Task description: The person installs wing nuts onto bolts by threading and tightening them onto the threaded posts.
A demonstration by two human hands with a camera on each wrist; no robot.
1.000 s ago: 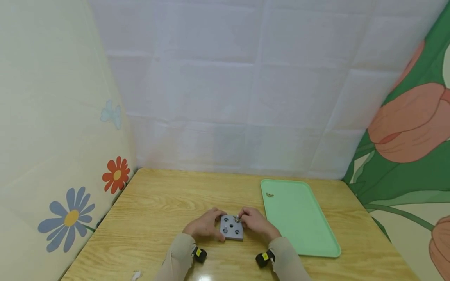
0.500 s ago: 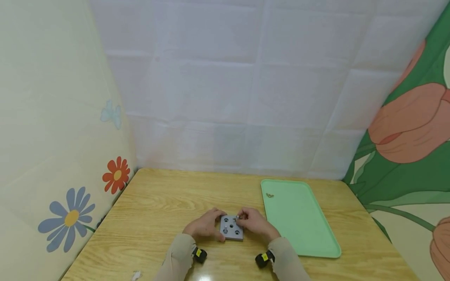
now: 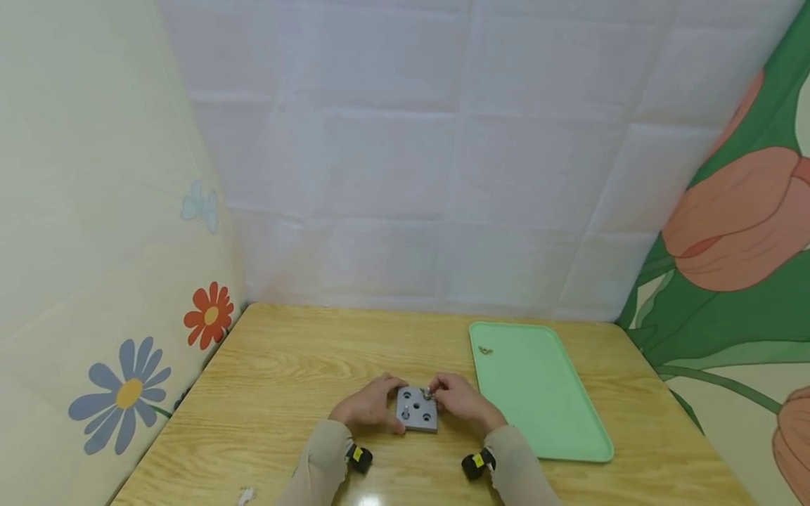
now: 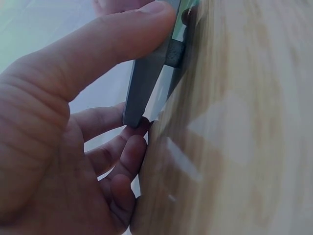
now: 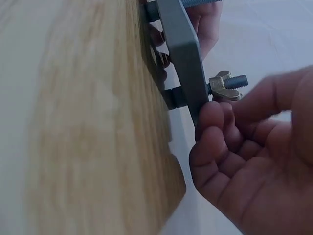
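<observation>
A grey metal plate (image 3: 417, 419) with several holes is held a little above the table, tilted in the wrist views. My left hand (image 3: 368, 406) grips its left side, thumb on one face and fingers at the edge. Through the far right hole runs a threaded bolt (image 5: 237, 82) with a brass-coloured wing nut (image 5: 225, 89) on it. My right hand (image 3: 465, 402) has curled fingers and thumb at that wing nut, pinching it from the right. Another bolt (image 3: 406, 413) stands up from the near left hole, with no nut visible on it. Bolt heads (image 5: 177, 98) protrude beneath the plate.
To the right lies a light green tray (image 3: 544, 393) on the wooden table (image 3: 304, 344), and a second wing nut (image 3: 485, 351) sits near its far left corner. A small white scrap (image 3: 246, 496) is at the front left. Cloth hangs behind and at both sides.
My right fingers moved slightly left over the wing nut, then back right, leaving more of it showing. The left hand and the plate stay in place.
</observation>
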